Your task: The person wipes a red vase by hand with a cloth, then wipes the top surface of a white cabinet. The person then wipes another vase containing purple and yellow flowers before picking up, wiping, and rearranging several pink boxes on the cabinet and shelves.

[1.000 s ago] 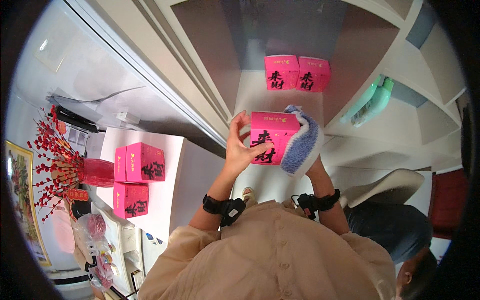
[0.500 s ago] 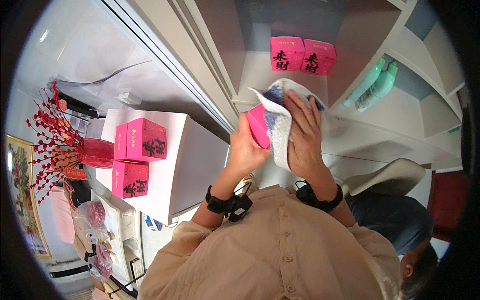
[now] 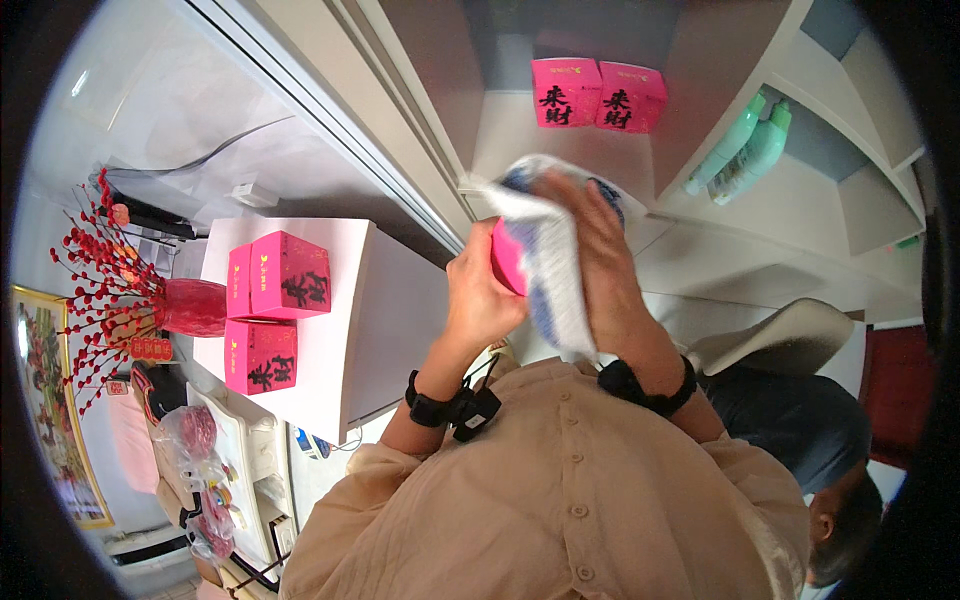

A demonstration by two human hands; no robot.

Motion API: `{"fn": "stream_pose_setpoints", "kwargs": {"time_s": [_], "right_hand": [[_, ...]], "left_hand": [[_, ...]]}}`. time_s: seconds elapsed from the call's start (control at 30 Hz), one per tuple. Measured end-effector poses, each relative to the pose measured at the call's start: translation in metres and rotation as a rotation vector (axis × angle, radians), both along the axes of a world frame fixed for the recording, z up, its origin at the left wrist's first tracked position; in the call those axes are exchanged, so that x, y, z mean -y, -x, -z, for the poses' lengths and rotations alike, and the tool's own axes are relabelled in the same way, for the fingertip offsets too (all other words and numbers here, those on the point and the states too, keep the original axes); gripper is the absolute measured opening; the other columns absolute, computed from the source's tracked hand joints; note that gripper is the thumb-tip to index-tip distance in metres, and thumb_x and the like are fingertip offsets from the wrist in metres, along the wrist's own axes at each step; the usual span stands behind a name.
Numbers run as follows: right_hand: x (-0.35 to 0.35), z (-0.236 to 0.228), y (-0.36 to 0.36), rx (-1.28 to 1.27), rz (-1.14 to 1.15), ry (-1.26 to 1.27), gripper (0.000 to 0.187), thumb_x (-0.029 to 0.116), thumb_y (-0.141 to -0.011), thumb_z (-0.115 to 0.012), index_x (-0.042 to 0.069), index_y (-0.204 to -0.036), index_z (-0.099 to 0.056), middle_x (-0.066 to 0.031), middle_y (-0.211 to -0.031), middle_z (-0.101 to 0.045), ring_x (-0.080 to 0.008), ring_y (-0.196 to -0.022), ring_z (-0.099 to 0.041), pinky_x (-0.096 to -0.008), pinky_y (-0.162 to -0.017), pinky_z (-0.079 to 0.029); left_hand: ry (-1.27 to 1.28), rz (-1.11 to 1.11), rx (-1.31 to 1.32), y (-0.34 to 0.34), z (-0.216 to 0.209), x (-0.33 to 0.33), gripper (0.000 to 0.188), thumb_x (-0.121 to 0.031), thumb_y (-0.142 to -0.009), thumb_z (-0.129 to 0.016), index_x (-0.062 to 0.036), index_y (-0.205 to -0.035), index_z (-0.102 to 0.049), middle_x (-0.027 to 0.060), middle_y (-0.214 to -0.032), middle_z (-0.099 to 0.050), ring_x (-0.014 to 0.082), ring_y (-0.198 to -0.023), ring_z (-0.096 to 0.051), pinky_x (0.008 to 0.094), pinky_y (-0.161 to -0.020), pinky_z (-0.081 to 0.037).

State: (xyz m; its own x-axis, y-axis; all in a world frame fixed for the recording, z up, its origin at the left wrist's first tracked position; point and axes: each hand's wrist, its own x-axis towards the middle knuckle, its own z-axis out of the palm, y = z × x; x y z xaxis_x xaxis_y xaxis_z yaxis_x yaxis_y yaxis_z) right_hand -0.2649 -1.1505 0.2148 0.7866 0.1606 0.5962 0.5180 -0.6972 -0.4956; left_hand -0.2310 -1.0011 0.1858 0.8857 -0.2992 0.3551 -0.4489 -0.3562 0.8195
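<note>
Pink box (image 3: pixel 507 262) turned since earlier, cloth (image 3: pixel 555 255) now over most of it; wiping likely underway.
Held short of shelf (image 3: pixel 505 130) front edge; left hand (image 3: pixel 478 292) fingers curled around it, right hand (image 3: pixel 605 265) laid on cloth, finger spacing blurred, cannot tell.

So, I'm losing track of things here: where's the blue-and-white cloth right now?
In the head view, just right of centre, the blue-and-white cloth lies under the right hand, against the pink box in the left hand.

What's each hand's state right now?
Left hand: closed, holding a pink box.
Right hand: laid over the cloth, fingers blurred; whether it grips cannot be told.
</note>
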Motion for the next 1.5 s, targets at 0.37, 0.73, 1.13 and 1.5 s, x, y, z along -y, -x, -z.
{"fn": "stream_pose_setpoints", "kwargs": {"time_s": [0.37, 0.73, 1.13, 1.5], "right_hand": [[0.002, 0.021, -0.004, 0.102, 0.26, -0.019, 0.041, 0.016, -0.076, -0.059, 0.003, -0.115, -0.054, -0.0174, -0.135, -0.037, -0.0344, -0.129, -0.028, -0.0527, -0.103, -0.021], [0.003, 0.03, -0.006, 0.152, 0.236, -0.129, 0.038, 0.005, -0.077, -0.054, -0.006, -0.113, -0.051, -0.0227, -0.128, -0.041, -0.0421, -0.121, -0.035, -0.0475, -0.098, -0.032], [-0.009, 0.044, 0.001, 0.22, 0.015, 0.072, 0.019, 0.012, -0.071, -0.06, 0.006, -0.087, -0.066, -0.0081, -0.107, -0.059, -0.0278, -0.112, -0.048, -0.0486, -0.1, -0.031], [-0.018, 0.051, 0.01, 0.123, -0.002, 0.204, 0.028, 0.015, -0.075, -0.055, 0.01, -0.101, -0.062, -0.0115, -0.117, -0.052, -0.0315, -0.115, -0.043, -0.0458, -0.105, -0.026]], "left_hand": [[0.604, 0.134, -0.332, -0.002, 0.0, 0.006, 0.047, -0.008, -0.072, -0.071, -0.0013, -0.109, -0.043, 0.0058, -0.098, -0.056, 0.0129, -0.091, -0.053, 0.0274, -0.082, -0.043], [0.536, 0.106, -0.333, -0.002, 0.001, 0.014, 0.045, -0.021, -0.082, -0.065, 0.0014, -0.112, -0.039, 0.0088, -0.1, -0.054, 0.0122, -0.089, -0.052, 0.0262, -0.08, -0.043], [0.779, -0.025, -0.49, -0.015, 0.013, 0.007, 0.035, -0.026, -0.087, -0.059, -0.0017, -0.108, -0.044, 0.0045, -0.095, -0.053, 0.0098, -0.084, -0.05, 0.0238, -0.075, -0.042], [0.918, -0.115, -0.468, -0.02, -0.007, 0.002, 0.027, -0.024, -0.087, -0.057, -0.0037, -0.101, -0.046, 0.0044, -0.092, -0.055, 0.0099, -0.082, -0.051, 0.024, -0.075, -0.043]]}}
